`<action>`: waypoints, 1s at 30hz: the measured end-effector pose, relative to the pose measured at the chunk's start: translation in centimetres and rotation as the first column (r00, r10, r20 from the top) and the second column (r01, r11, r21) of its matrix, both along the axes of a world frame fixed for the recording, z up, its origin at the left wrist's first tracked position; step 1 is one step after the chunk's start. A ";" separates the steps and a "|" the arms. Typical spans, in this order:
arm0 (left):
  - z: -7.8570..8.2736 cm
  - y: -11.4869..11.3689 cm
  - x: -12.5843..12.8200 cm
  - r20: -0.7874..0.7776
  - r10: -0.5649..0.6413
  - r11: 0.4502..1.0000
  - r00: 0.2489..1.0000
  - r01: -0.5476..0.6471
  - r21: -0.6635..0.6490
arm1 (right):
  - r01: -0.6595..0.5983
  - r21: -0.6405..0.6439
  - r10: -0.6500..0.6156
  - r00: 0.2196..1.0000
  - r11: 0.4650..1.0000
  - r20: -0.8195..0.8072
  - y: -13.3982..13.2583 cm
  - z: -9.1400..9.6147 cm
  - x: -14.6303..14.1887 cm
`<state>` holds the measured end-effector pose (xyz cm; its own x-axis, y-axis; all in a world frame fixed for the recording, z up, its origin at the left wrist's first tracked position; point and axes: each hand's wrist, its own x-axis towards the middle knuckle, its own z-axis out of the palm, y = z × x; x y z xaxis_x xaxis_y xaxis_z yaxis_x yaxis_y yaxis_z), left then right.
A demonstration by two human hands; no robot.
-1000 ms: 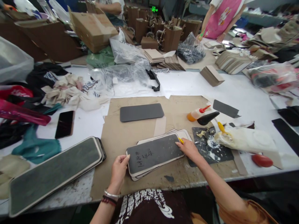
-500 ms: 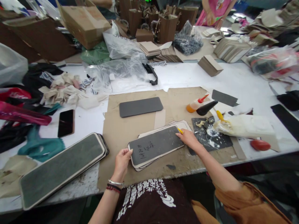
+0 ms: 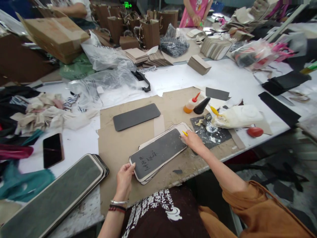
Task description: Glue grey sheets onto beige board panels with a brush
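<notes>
A dark grey panel (image 3: 160,150) with rounded corners, a pale border and handwritten marks lies askew on a small stack of pale-edged sheets (image 3: 183,127). My left hand (image 3: 125,177) pinches its left end between thumb and fingers. At the right end, my right hand (image 3: 194,141) is closed around a slim yellow pointed tool (image 3: 184,133), mostly hidden by the fingers, its tip over the panel's corner. A plain dark grey board (image 3: 137,117) rests farther back on the brown cardboard sheet (image 3: 123,142).
Long grey-green panels (image 3: 56,195) are stacked at left, near a phone (image 3: 52,150). To the right stand a red-tipped bottle (image 3: 190,105), a black cone-shaped object (image 3: 201,105), a glue-smeared board (image 3: 210,132), a white container (image 3: 241,116) and a red oval object (image 3: 255,132). Another person (image 3: 196,13) stands behind.
The camera view has turned right, so the table things sit farther left. My left hand still grips the panel; my right hand and the yellow tool remain at its right end.
</notes>
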<state>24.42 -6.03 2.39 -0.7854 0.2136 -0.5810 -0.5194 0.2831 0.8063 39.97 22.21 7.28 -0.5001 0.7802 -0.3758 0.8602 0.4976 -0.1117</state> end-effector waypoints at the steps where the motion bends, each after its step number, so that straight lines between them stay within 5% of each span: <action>1: 0.0 0.0 0.0 -0.003 -0.003 1.000 1.000 0.003 0.000 | 0.022 0.020 -0.022 1.000 1.000 -0.004 -0.2 0.1 0.7; 4: -0.2 -0.1 0.0 -0.012 -0.011 1.000 1.000 0.011 -0.007 | 0.022 0.054 -0.021 1.000 0.998 -0.018 -1.4 0.2 3.2; 10: -0.6 -0.4 -0.1 -0.025 -0.034 0.999 0.999 0.033 -0.029 | -0.355 -0.175 0.324 0.928 0.918 -0.184 -7.3 -0.2 7.7; 18: -0.4 -0.4 -0.1 -0.051 -0.059 0.996 0.997 0.055 -0.064 | -0.448 -0.236 0.423 0.894 0.862 -0.150 -10.7 -1.8 8.0; 22: -0.2 -0.6 0.0 -0.057 -0.081 0.993 0.995 0.076 -0.086 | -0.384 -0.240 0.324 0.912 0.892 -0.253 -10.4 -2.3 8.2; 26: 0.1 -1.4 0.0 -0.069 -0.108 0.984 0.992 0.097 -0.152 | -0.204 -0.310 0.037 0.882 0.928 -0.470 -8.7 -1.7 8.3; 30: 2.0 -1.1 0.6 -0.214 -0.128 0.957 0.968 0.064 -0.284 | -0.123 -0.500 -0.172 0.847 0.857 -0.503 -6.7 -0.1 7.9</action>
<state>24.98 -7.16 4.42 -0.8872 0.1531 -0.4352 -0.2900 0.5485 0.7843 47.85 15.47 7.20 -0.7140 0.5719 -0.4039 0.6097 0.2245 -0.7602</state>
